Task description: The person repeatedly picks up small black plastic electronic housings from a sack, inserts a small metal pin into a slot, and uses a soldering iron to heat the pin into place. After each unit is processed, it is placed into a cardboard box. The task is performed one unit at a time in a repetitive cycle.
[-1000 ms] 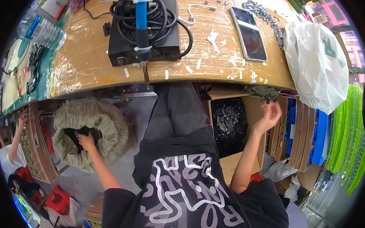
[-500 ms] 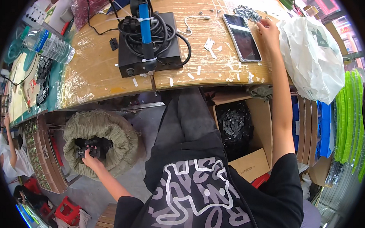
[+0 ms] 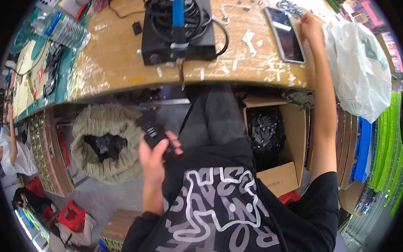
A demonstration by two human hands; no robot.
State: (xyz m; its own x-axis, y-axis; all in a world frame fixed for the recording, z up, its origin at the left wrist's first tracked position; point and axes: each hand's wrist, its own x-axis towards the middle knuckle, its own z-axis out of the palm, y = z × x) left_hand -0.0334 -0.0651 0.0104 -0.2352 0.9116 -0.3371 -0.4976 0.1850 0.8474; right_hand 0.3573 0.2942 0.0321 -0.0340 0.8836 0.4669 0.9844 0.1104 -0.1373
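My left hand (image 3: 153, 161) is closed around a black plastic part (image 3: 153, 131), held above the floor beside my lap. Motion blurs that part, so its details are unclear. To its left stands a woven sack (image 3: 84, 125) with rolled edges and black parts (image 3: 108, 145) inside. Over the table's far right, my right hand (image 3: 312, 29) has its fingers drawn together next to a pile of small metal pieces (image 3: 290, 8). What those fingers pinch, if anything, is too small to tell. A phone (image 3: 289, 38) lies just left of this hand.
A black box-shaped unit (image 3: 157, 55) with coiled cable and a blue-handled tool (image 3: 178, 13) occupies the table's middle. A white plastic bag (image 3: 359, 71) hangs at the right edge. Below is a cardboard box (image 3: 297, 140) of small black pieces. A water bottle (image 3: 69, 32) lies far left.
My left hand has come out of the sack and moved right toward my lap, carrying the black plastic part. My right hand stays by the metal pieces, its fingers more curled. The view has shifted slightly.
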